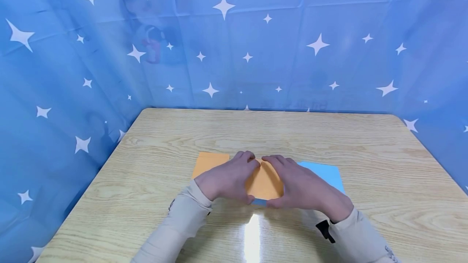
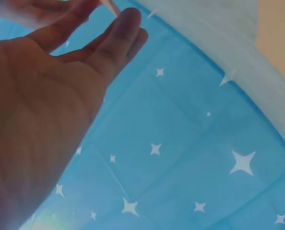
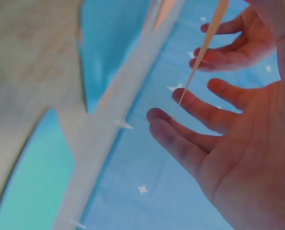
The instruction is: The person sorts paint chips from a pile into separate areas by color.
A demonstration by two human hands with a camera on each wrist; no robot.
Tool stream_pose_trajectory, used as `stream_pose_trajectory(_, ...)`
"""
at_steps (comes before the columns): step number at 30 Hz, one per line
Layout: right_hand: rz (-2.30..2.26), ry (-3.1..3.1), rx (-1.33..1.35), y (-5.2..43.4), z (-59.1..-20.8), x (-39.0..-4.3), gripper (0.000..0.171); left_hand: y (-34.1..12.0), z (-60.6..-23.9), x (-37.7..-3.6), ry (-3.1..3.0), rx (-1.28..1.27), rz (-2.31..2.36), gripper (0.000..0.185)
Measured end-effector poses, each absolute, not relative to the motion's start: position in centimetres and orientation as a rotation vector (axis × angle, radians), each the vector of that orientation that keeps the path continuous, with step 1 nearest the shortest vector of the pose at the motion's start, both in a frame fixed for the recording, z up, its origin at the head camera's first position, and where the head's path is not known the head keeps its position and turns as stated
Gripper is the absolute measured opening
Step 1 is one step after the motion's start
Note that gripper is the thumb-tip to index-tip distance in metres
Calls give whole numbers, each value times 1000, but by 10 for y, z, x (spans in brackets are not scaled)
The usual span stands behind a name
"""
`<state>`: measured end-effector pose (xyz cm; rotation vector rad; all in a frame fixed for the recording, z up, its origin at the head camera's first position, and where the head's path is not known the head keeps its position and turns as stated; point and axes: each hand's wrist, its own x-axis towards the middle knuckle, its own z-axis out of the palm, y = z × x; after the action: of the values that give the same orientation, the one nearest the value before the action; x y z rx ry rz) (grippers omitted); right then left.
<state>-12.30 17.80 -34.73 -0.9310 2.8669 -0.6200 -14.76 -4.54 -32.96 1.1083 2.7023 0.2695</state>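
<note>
Both hands hold a thin orange sheet (image 1: 265,182), apparently paper or card, by opposite sides near the middle of the table. My left hand (image 1: 232,177) has its fingers at the far side and its thumb at the near side. Mirroring it, my right hand (image 1: 301,180) is curved along the other edge. The right wrist view shows the orange sheet (image 3: 205,48) edge-on against the fingertips. A strip of blue (image 1: 260,201) appears just below its near edge. Fingers partly hide the sheet's sides.
Another orange sheet (image 1: 210,162) lies on the wooden table (image 1: 146,173) left of the hands. On the right lies a blue sheet (image 1: 325,173), partly covered by the right hand. A blue star-patterned curtain (image 1: 256,52) hangs behind the table.
</note>
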Motion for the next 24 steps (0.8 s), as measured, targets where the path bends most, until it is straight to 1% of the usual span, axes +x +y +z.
stream_pose_trajectory(5,-657,2911,-923,184,-334,-120,81,-52,-318,-147,2709,1118,376,69)
stream_pose_trajectory(9,-708,2944,-926,187,-324,-118,73,-56,-308,-146,2710,1117,479,70)
stream_pose_trajectory(17,-710,2981,-971,189,-319,-117,71,-60,-301,-145,2712,1168,570,69)
stream_pose_trajectory(24,-689,2993,-1008,181,-319,-121,74,-67,-298,-148,2701,1154,592,70)
